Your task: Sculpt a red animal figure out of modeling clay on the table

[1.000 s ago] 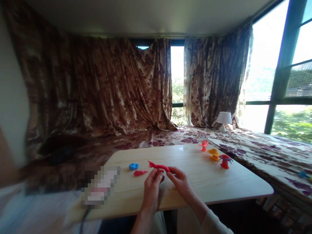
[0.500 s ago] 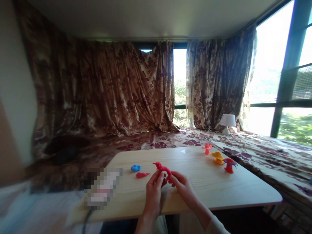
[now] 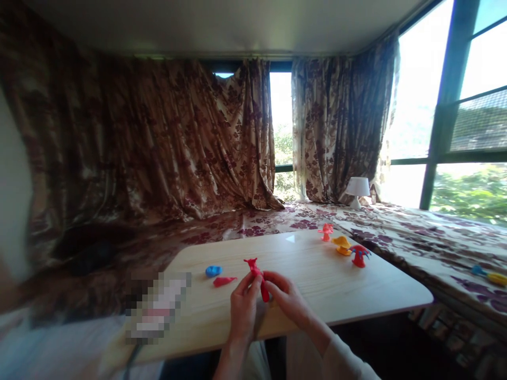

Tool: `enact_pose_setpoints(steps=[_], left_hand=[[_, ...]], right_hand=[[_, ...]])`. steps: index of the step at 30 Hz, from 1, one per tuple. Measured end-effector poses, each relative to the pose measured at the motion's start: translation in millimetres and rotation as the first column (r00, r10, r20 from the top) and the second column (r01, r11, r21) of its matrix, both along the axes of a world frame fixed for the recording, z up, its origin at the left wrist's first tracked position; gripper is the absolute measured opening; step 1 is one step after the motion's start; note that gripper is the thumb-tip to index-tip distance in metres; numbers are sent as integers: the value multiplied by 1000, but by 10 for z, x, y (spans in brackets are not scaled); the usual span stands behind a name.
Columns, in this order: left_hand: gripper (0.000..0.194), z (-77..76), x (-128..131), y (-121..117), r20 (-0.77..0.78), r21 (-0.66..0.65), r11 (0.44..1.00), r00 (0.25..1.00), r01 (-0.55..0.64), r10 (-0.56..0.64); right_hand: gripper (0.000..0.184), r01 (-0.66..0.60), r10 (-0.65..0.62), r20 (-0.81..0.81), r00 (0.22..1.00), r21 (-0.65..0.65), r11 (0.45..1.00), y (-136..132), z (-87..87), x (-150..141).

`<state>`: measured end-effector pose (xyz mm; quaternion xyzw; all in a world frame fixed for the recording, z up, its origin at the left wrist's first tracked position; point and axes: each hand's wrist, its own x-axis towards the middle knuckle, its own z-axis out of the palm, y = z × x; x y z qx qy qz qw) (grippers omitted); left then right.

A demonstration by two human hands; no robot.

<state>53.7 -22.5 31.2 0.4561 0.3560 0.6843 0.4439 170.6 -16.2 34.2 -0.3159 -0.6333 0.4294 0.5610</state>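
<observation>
Between my two hands, above the near part of the table, is a red modelling clay figure with small points at its upper end. My left hand pinches it below that end with thumb and fingers. The fingers of my right hand close on its lower part, which hangs down toward the table. My fingers hide much of its middle. Left of my hands lie a blue clay lump and a tapered red clay piece, apart from each other.
Along the wooden table's far right stand a coral figure, a yellow figure and a red figure with blue strips. A blurred-out item with a cord lies left. Behind are a white lamp and patterned curtains.
The clay figure has turned from an arched side-on pose to a more upright one, its lower part now pointing down. My hands have come closer together. The camera view has swung slightly right.
</observation>
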Motion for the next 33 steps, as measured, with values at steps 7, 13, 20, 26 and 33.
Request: enact_pose_setpoints(steps=[7, 13, 20, 26, 33], left_hand=[[27, -24, 2, 27, -43, -16, 999, 998, -41, 40], [26, -24, 7, 21, -75, 1, 1000, 997, 7, -7], [32, -14, -9, 3, -75, 29, 999, 997, 30, -27], [28, -10, -11, 5, -66, 28, 1000, 998, 1, 1], [27, -17, -6, 8, -46, -3, 1000, 999, -5, 5]], right_hand=[[26, -21, 21, -1, 1000, -26, 999, 37, -62, -23], [24, -77, 77, -50, 996, 7, 997, 58, -92, -46], [26, -55, 54, -32, 998, -32, 998, 71, -103, -46], [27, -6, 7, 41, 999, -32, 999, 36, -79, -40], [28, -18, 19, 49, 999, -21, 1000, 8, -34, -33]])
